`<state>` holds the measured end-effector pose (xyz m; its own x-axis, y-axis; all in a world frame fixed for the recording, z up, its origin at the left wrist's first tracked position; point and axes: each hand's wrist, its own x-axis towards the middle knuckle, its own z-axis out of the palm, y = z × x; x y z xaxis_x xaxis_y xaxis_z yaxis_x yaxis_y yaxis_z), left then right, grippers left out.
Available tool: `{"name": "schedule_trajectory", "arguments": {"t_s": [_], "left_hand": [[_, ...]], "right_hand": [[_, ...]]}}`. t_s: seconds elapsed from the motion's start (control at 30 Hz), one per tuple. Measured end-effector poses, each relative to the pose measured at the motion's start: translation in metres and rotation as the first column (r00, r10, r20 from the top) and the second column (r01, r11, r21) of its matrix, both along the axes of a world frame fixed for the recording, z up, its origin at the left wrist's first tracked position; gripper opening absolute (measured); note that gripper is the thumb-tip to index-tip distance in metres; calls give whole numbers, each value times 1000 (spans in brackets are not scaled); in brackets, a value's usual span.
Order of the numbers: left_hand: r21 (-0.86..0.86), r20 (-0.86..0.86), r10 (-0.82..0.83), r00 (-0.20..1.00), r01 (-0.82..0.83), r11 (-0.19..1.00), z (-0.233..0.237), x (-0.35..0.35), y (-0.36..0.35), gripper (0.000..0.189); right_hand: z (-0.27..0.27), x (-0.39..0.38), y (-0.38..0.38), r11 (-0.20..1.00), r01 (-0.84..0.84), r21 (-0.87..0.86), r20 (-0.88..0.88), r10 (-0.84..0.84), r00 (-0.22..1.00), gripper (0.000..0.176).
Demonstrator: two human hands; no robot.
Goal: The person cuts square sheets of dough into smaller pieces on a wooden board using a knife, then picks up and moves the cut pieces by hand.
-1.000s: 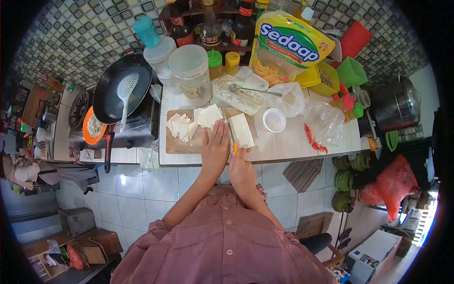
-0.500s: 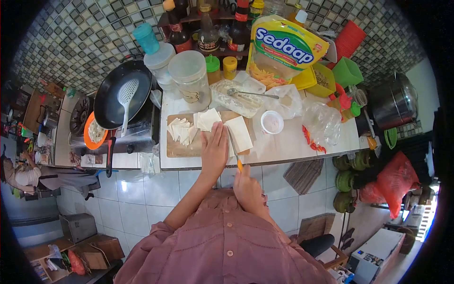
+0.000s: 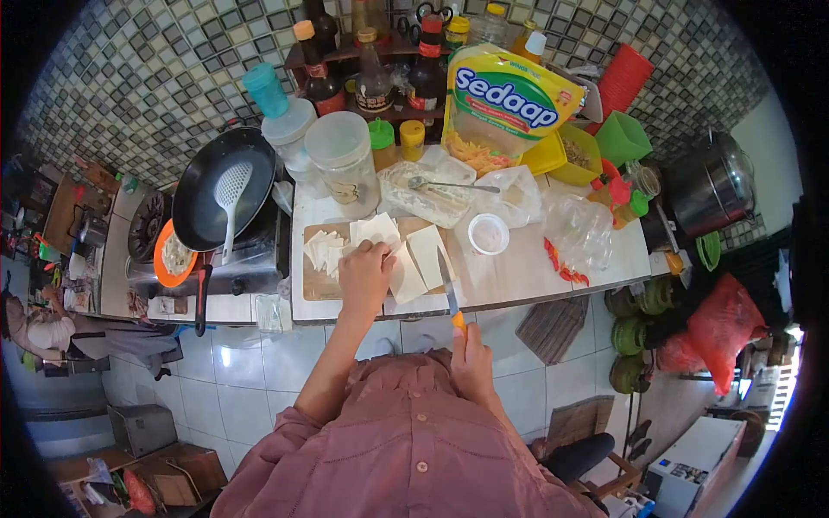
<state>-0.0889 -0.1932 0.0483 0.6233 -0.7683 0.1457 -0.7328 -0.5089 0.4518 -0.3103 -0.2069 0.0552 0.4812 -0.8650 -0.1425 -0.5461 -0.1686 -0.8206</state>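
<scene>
Orange-handled knife (image 3: 452,298) fills right grip (image 3: 472,356); narrow left grip (image 3: 364,270), perhaps touching pale sheets (image 3: 375,229), hides some board (image 3: 319,287) near clear jar (image 3: 344,164)

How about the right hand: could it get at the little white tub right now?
Probably yes: bare counter lies before the white tub, but the right hand holds a knife.

Knife: a slim silvery blade with an orange handle (image 3: 452,295) is slanting along the right-hand sheet's outer side, its tip pointing away from the wearer.
Long sheets: two thin, cream-white rectangular sheets (image 3: 426,255) are lying flat, side by side, on a light-brown wooden board (image 3: 321,287).
Cut pieces: small, flat cream-white pieces (image 3: 376,228) are overlapping in two loose piles farther left.
</scene>
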Motion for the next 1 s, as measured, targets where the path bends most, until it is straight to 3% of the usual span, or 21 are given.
{"name": "schedule_trajectory", "arguments": {"t_s": [0.07,0.1,0.17,0.2,0.23,0.3,0.4,0.43,0.5,0.6,0.8,0.9,0.93,1.0], "left_hand": [[-125,-157,-15,987,-5,992,12,0,9,14],[-128,-155,-14,988,-6,992,22,-1,14,14],[-280,-634,-89,768,-121,952,37,-2,25,11],[-353,-746,-151,648,-193,915,36,-2,29,12],[-354,-744,-149,651,-196,915,31,-3,32,12],[-496,-786,-246,567,-340,799,16,-7,38,16],[-431,-852,-180,492,-463,775,2,-20,45,16],[-429,-853,-176,492,-467,774,-2,-21,50,16],[-249,-742,10,671,-289,924,-9,-22,58,12],[-173,-645,69,761,-233,957,-10,-19,62,11],[-217,-592,-48,804,-102,971,-12,-9,65,22],[-193,-466,20,884,-124,973,-10,-9,66,39],[-192,-469,23,883,-127,973,-7,-11,67,39],[-215,-314,139,939,-213,953,3,-17,71,36]], "right_hand": [[2,-1,-3,1000,-7,-2,7,7,1000,20],[3,-2,-4,1000,-14,1,11,14,1000,19],[0,-4,-7,1000,-12,0,24,12,1000,19],[0,-4,-8,1000,-11,4,35,10,999,19],[1,-3,-8,1000,-14,3,37,14,999,19],[6,-1,-8,1000,15,16,28,-15,999,23],[8,4,-7,1000,-15,25,59,14,998,23],[4,6,-5,999,-20,27,57,18,998,23],[-7,10,-2,998,-63,-22,30,64,997,23],[-7,18,4,990,-138,-13,-42,138,990,22],[-9,29,14,969,-241,-61,-70,237,969,22],[-10,31,16,959,-269,-93,-131,256,958,22],[-9,32,16,958,-272,-92,-134,259,957,22],[-7,34,18,963,-265,-43,-138,257,957,19]]}}
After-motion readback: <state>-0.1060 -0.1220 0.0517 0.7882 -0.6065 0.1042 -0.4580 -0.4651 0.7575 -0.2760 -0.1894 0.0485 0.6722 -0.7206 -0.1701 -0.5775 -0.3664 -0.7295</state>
